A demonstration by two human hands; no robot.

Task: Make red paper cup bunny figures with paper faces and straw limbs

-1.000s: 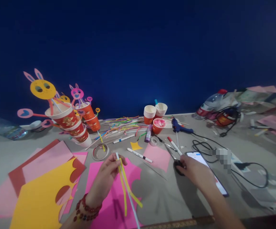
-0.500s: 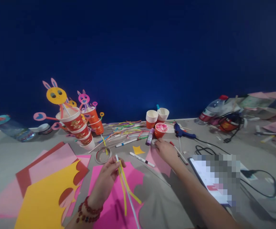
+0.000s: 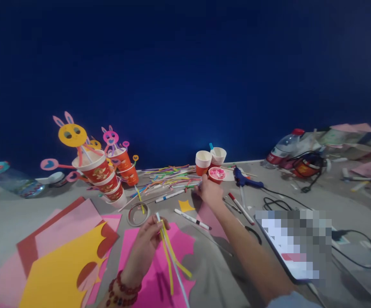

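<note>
My left hand point(image 3: 149, 236), with red beads at the wrist, pinches the top of a thin white stick point(image 3: 179, 280). Two yellow strips point(image 3: 169, 261) hang from the stick's upper end, over a bright pink sheet point(image 3: 134, 248) with a scalloped edge. My right hand point(image 3: 210, 193) reaches forward, fingers curled, just in front of a small red cup point(image 3: 216, 174) of pink scraps. It covers the spot of the purple glue stick, so what its fingers hold is hidden. Under that forearm lies a light pink sheet point(image 3: 213, 224).
Rabbit-faced cup figures point(image 3: 97, 169) stand at left behind stacked coloured sheets point(image 3: 60, 261). A tape roll point(image 3: 138, 214), a marker point(image 3: 192, 219) and loose coloured strips point(image 3: 169, 177) lie mid-table. Stacked paper cups point(image 3: 203, 162), a blue glue gun point(image 3: 246, 179) and a tablet point(image 3: 288, 248) are farther right.
My right hand has moved slightly forward and left over the glue stick, its fingers curling in. My left hand keeps its pinch on the white stick. The view has shifted a little.
</note>
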